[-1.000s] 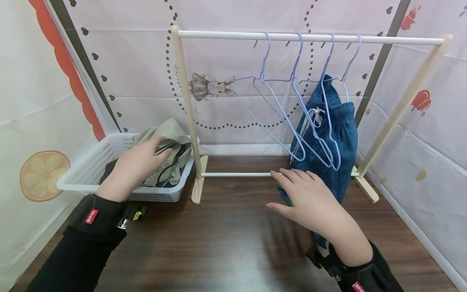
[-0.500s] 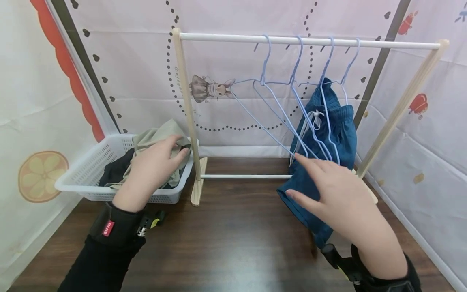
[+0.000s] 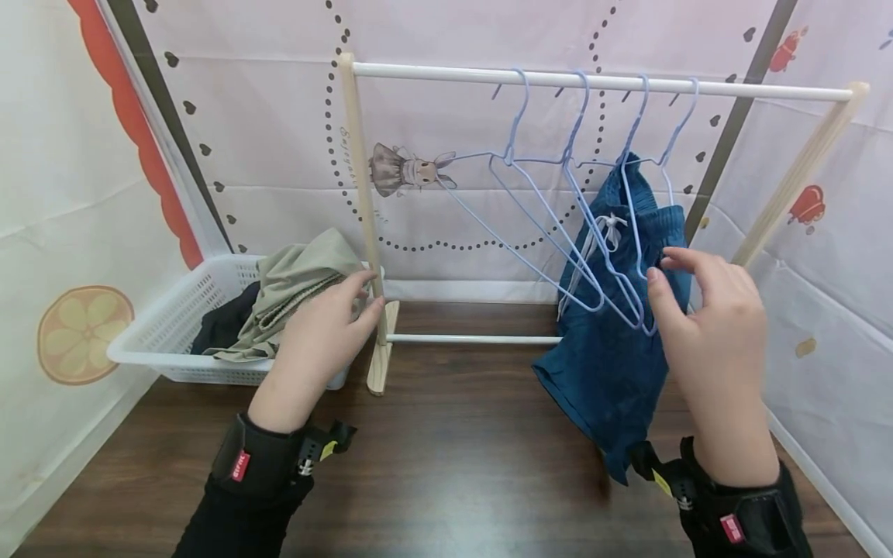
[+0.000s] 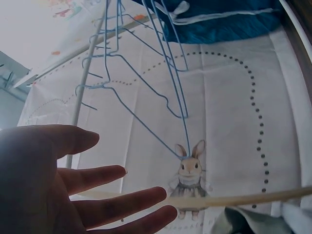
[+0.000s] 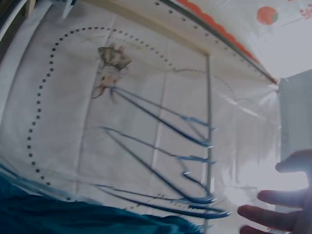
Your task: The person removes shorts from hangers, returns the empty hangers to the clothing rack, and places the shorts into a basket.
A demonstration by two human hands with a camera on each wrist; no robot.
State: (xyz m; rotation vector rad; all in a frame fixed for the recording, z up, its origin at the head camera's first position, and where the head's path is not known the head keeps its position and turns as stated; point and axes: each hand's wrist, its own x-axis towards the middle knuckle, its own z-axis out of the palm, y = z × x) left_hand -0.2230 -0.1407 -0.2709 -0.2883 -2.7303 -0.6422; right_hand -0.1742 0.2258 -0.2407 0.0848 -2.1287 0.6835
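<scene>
A pair of blue shorts (image 3: 614,387) with a white drawstring hangs at the right of the rack, on a light blue wire hanger (image 3: 631,194). My right hand (image 3: 718,341) is raised at its right edge, thumb and forefinger apart; the right wrist view shows nothing held in its fingers (image 5: 268,214). Farther left on the bar are other bare wire hangers (image 3: 513,139). My left hand (image 3: 324,333) hovers in front of the basket's right end, its fingers (image 4: 122,207) spread and holding nothing. Beyond it a khaki garment (image 3: 300,271) lies in the white basket (image 3: 149,346).
The rack's white top bar (image 3: 432,74) runs between pale wooden posts, its left post (image 3: 359,170) beside the basket. A dark garment (image 3: 225,322) also lies in the basket. Printed cloth walls (image 3: 432,271) enclose the brown wooden surface (image 3: 446,465).
My left hand has moved right and toward me, off the khaki garment. My right hand has shifted right and up, from in front of the shorts to their right edge.
</scene>
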